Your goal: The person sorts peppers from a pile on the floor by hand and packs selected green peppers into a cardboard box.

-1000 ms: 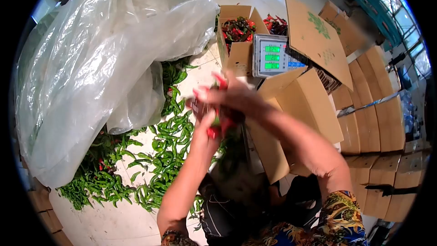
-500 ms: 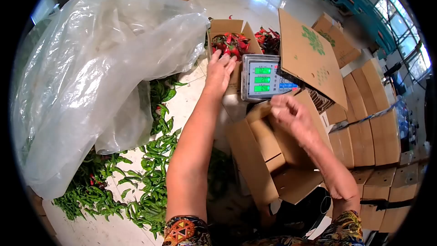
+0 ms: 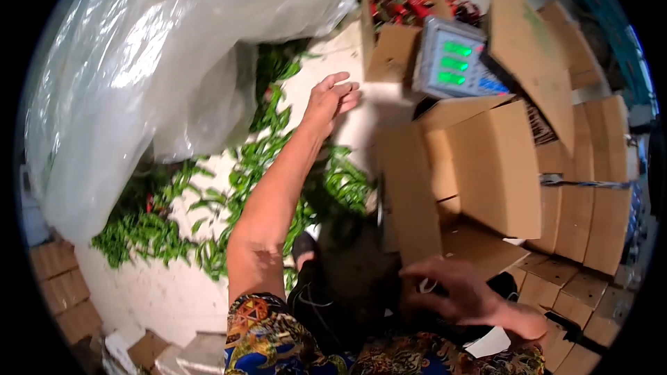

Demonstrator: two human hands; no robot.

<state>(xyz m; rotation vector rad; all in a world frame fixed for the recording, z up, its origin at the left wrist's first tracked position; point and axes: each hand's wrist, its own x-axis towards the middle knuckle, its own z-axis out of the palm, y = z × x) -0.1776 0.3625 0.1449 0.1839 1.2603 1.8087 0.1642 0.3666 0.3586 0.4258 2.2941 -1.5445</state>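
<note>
Right hand (image 3: 455, 293) is blurred near the lower flap edge of the open carton (image 3: 493, 167), right of centre; its grip I cannot tell. Left hand (image 3: 330, 105), fingers released, hovers over open floor (image 3: 351, 48) between green chili peppers (image 3: 260, 173) and digital scale (image 3: 451, 62).

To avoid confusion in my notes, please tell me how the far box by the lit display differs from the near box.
The far box holds red peppers, while the near box shows bare cardboard inside. The far box stands left of the lit display; the near box is on the person's side of it. Both are brown cardboard with open tops.
</note>
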